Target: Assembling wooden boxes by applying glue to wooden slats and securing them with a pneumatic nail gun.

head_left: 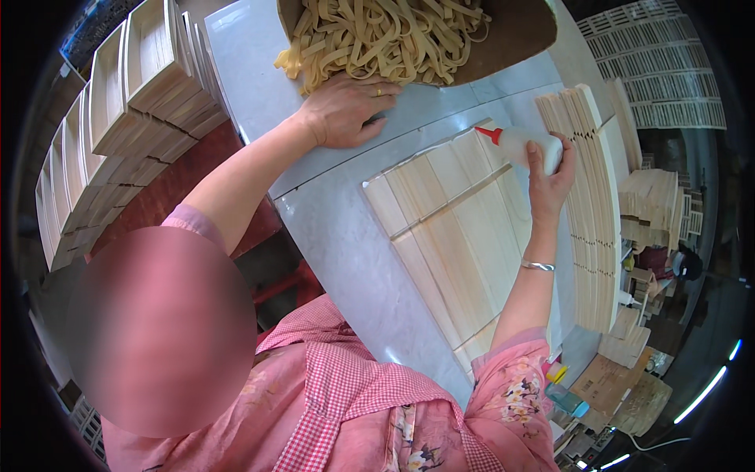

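My right hand (pixel 548 175) is wrapped around a white squeeze bottle (pixel 519 147), likely glue, with a red pointed nozzle. The bottle is tilted on its side, its nozzle just over the far end of a row of pale wooden boards (pixel 452 228). Those boards lie side by side on the table, with narrow grooves running across them. My left hand (pixel 351 110) lies beside a heap of pale yellow flat strips (pixel 370 39), fingers stretched out and thumb apart. Its fingertips reach the strips' near edge, and no held thing shows in it.
The strips sit in a brown open container (pixel 523 35) on the grey marbled table (pixel 338 236). A stack of thin wooden pieces (pixel 590 236) runs along the right. Wooden trays (pixel 149 55) are piled at the left. More wooden stock (pixel 653 197) stands beyond the right side.
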Motion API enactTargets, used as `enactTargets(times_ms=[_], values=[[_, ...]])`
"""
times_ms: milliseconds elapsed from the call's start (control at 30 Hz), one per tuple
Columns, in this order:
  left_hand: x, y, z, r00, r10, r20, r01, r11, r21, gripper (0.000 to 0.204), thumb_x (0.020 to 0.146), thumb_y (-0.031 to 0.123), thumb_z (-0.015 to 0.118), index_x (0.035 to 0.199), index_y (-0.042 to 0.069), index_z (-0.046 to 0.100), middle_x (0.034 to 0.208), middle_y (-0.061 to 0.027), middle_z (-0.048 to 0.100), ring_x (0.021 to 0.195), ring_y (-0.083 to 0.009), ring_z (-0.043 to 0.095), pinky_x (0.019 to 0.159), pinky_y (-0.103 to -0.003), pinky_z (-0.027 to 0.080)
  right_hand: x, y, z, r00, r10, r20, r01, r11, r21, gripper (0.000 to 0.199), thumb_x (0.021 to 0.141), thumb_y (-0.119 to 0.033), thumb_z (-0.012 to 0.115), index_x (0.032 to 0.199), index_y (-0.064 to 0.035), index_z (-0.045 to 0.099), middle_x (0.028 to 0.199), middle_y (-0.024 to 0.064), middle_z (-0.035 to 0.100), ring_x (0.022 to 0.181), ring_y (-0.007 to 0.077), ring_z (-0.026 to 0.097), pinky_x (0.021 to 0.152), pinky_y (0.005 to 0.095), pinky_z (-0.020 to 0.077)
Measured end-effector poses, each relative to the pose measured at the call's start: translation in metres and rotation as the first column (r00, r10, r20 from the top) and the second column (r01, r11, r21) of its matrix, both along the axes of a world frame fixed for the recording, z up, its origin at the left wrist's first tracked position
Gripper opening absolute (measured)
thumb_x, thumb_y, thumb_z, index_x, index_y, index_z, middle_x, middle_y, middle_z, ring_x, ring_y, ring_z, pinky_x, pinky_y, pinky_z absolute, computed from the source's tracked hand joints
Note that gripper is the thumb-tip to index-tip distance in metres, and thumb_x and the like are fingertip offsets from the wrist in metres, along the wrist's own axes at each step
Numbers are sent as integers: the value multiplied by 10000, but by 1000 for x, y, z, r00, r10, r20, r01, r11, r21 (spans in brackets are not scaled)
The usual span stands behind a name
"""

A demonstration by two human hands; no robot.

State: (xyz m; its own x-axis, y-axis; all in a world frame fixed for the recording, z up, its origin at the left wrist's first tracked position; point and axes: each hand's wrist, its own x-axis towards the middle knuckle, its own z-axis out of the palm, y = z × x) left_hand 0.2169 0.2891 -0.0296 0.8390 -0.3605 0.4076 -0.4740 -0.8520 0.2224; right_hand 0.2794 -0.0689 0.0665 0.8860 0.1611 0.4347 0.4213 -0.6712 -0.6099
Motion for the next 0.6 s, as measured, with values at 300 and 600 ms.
enactTargets(times_ms=[300,600], values=[[0,0,3,1000,-12,-13,12,1000,2,353,935,278,555,1230,104,638,1423,3,601,1241,-231,576,1024,-387,450,15,-6,-5,999,-15,52,16,1000,-2,465,885,-283,817,1222,-72,576,1121,107,656,977,252,618,875,354,509],[1,1,2,1000,-16,-11,16,1000,-4,341,936,278,557,1213,100,643,1430,9,596,1242,-233,574,1027,-385,450,22,-6,-10,991,-90,102,89,996,12,432,890,-269,814,1197,-79,577,1084,99,650,968,240,614,879,354,501]])
